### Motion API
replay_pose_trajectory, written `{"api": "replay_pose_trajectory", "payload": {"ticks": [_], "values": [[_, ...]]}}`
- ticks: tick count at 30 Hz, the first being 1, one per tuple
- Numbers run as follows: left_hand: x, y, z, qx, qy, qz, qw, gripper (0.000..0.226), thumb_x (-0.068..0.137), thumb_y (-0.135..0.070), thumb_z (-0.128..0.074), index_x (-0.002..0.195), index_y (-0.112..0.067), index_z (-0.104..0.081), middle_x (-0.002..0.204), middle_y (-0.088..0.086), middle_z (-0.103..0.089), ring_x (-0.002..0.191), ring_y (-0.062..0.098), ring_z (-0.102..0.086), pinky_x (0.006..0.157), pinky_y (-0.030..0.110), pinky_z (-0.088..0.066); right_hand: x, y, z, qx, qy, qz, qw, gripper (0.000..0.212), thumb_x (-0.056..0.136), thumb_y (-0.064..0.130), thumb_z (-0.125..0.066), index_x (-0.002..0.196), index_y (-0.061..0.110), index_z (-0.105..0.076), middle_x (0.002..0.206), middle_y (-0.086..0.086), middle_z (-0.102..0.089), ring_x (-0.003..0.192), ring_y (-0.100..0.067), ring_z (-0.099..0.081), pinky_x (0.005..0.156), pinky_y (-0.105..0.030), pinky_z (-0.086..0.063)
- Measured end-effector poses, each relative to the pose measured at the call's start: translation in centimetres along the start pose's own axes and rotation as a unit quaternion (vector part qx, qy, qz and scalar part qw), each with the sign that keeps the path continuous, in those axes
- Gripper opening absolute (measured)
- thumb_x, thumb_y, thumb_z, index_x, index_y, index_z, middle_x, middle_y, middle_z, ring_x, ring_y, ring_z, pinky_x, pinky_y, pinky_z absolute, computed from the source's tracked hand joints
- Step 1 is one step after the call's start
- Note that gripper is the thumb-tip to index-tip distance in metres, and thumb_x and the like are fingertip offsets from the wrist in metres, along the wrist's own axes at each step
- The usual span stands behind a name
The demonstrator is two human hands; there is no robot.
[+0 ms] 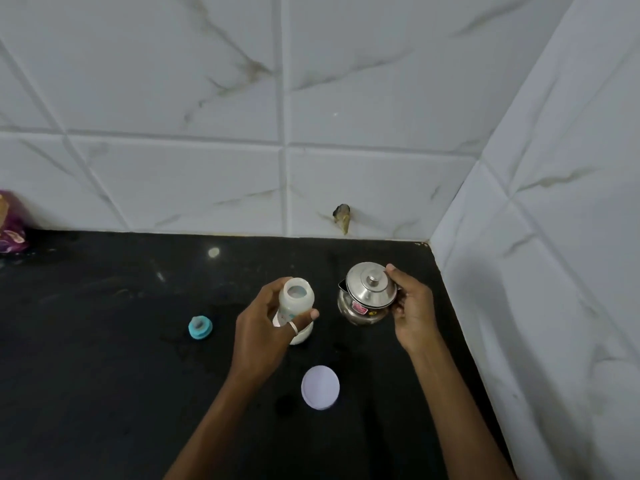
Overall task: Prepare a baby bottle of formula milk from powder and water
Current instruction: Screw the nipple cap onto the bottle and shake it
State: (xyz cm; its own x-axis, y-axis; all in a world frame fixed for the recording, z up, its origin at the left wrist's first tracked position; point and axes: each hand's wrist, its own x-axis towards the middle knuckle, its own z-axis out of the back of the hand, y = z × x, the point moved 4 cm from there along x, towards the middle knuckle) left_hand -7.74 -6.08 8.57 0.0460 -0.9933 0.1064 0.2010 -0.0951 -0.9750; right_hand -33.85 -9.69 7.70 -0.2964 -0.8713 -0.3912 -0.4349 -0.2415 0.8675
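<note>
An uncapped translucent baby bottle [296, 296] with white contents stands on the black counter [104, 358], and my left hand [266, 327] is wrapped around its body. Just to its right is a small steel pot [363, 301] with a knobbed lid and a spout facing the bottle. My right hand [410, 306] grips that pot from its right side, thumb resting on the lid's rim. The bottle's teal teat ring [200, 328] lies on the counter to the left. A round white lid [320, 387] lies nearer me, between my forearms.
White marble-look tiled walls [311, 150] close the counter at the back and on the right, forming a corner close to the pot. A purple packet [10, 225] sits at the far left against the back wall.
</note>
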Motion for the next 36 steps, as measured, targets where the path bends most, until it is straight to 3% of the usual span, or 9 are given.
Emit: {"api": "replay_pose_trajectory", "payload": {"ticks": [4,11,17,24,31,36], "values": [[-1.0,1.7,-1.5,0.004,-0.003,0.027,1.0,0.066,0.069,-0.039,-0.09,0.13,-0.03,-0.064,0.121,-0.016,-0.072,0.115,0.007,-0.068,0.098,0.041,-0.058,2.1,-3.0,2.0,-0.023,-0.018,-0.01,1.0,0.013,0.09,0.019,-0.074,0.085,0.011,-0.083,0.088,-0.009,-0.079,0.079,-0.018,-0.076,0.067,-0.027,-0.056],[-2.4,3.5,-2.8,0.001,-0.028,0.06,0.998,0.061,0.066,-0.045,-0.087,0.122,-0.044,-0.062,0.12,-0.029,-0.068,0.114,-0.004,-0.065,0.093,0.015,-0.053,5.5,-7.8,3.6,-0.039,-0.006,-0.031,0.999,0.015,0.087,0.02,-0.074,0.077,0.013,-0.083,0.084,-0.009,-0.08,0.077,-0.019,-0.077,0.062,-0.024,-0.058],[-3.0,4.6,-3.0,-0.015,-0.04,0.07,0.997,0.069,0.066,-0.041,-0.088,0.129,-0.028,-0.063,0.123,-0.024,-0.069,0.117,0.001,-0.066,0.095,0.019,-0.054,7.2,-10.5,3.6,-0.05,0.011,-0.043,0.998,0.016,0.09,0.02,-0.073,0.081,0.01,-0.083,0.091,-0.012,-0.081,0.085,-0.022,-0.078,0.066,-0.023,-0.059],[-2.9,5.0,-2.6,-0.015,-0.042,0.063,0.997,0.064,0.068,-0.043,-0.087,0.126,-0.037,-0.062,0.125,-0.023,-0.068,0.119,0.004,-0.066,0.095,0.019,-0.053,8.0,-11.9,4.0,-0.058,0.005,-0.04,0.998,0.017,0.089,0.022,-0.074,0.079,0.013,-0.083,0.091,-0.012,-0.081,0.086,-0.023,-0.078,0.067,-0.024,-0.059],[-2.9,5.6,-2.6,-0.016,-0.045,0.054,0.997,0.065,0.069,-0.039,-0.088,0.129,-0.03,-0.062,0.126,-0.02,-0.068,0.12,0.007,-0.066,0.097,0.022,-0.054,8.6,-12.8,4.9,-0.074,0.001,-0.032,0.997,0.022,0.084,0.034,-0.076,0.081,0.013,-0.081,0.096,-0.011,-0.08,0.091,-0.023,-0.077,0.077,-0.032,-0.057],[-2.9,5.0,-2.7,-0.013,-0.043,0.04,0.998,0.062,0.069,-0.038,-0.087,0.126,-0.035,-0.062,0.124,-0.024,-0.068,0.118,0.002,-0.066,0.094,0.015,-0.052,8.5,-12.8,5.5,-0.125,-0.011,0.007,0.992,0.032,0.088,0.039,-0.076,0.08,0.009,-0.066,0.08,-0.011,-0.066,0.078,-0.024,-0.058,0.068,-0.035,-0.043]]}}
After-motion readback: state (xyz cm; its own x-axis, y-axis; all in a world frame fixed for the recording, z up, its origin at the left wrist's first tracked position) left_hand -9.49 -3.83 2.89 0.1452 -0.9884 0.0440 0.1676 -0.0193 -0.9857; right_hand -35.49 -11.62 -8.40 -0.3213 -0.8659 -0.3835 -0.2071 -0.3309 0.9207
